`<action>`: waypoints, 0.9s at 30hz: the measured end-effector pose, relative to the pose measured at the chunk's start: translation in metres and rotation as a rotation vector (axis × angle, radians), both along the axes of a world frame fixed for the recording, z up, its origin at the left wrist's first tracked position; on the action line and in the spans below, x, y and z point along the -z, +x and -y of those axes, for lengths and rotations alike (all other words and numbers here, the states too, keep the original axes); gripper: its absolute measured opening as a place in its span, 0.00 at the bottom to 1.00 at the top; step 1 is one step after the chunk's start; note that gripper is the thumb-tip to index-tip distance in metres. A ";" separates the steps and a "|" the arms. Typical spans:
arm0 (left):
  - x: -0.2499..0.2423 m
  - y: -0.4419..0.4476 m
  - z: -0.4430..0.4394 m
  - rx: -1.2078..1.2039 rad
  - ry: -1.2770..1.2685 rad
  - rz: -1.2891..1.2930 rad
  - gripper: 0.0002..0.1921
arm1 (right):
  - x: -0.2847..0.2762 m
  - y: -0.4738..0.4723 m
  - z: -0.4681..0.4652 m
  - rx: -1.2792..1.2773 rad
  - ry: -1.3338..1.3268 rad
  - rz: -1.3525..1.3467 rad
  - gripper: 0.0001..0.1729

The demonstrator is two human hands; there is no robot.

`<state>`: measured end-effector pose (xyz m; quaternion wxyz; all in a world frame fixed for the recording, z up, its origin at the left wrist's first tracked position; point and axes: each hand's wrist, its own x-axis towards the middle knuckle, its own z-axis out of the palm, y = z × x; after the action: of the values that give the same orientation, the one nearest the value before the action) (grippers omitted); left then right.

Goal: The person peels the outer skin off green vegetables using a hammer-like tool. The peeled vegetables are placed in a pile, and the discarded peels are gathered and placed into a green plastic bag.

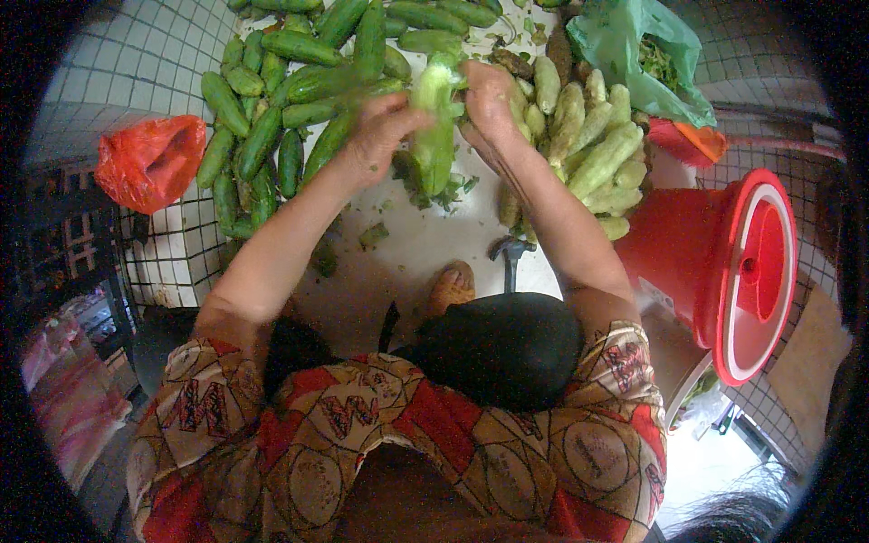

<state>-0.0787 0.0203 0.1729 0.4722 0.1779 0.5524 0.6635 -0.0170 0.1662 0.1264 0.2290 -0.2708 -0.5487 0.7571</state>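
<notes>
Between my hands is a large green gourd [434, 153], pale and partly peeled toward its far end, its near end pointing at me above green scraps. My left hand [380, 136] is blurred at its left side, with the thumb reaching its edge. At the right side, my right hand [490, 95] is curled close to the pale part; whether it holds a small tool is hidden. Several unpeeled dark green gourds [261, 142] lie heaped beyond and beside my left hand. Several pale peeled gourds [604, 153] are piled beside my right forearm.
A green plastic bag [638, 54] with peelings lies at the far right. Nearer stands a red bucket [679, 251]. A red plastic bag [153, 163] sits on the left. What looks like a claw hammer [512, 251] lies by my knee. Scraps [373, 234] dot the pale floor [407, 244].
</notes>
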 end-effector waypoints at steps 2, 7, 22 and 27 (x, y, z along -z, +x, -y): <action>0.003 0.001 -0.001 -0.046 -0.048 -0.151 0.14 | 0.003 -0.007 0.002 0.003 0.346 0.073 0.09; 0.006 -0.002 0.000 -0.141 -0.262 -0.364 0.12 | -0.007 -0.009 0.012 0.020 0.368 0.028 0.04; -0.001 -0.025 0.003 -0.088 0.024 -0.051 0.07 | -0.056 0.012 0.020 -0.154 -0.515 -0.053 0.06; 0.015 -0.020 0.001 -0.135 0.083 0.176 0.10 | -0.041 0.003 0.019 -0.092 -0.485 -0.006 0.15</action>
<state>-0.0989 0.0192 0.1575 0.4652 0.1007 0.4916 0.7292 -0.0142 0.1474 0.1670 0.1240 -0.2904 -0.3619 0.8771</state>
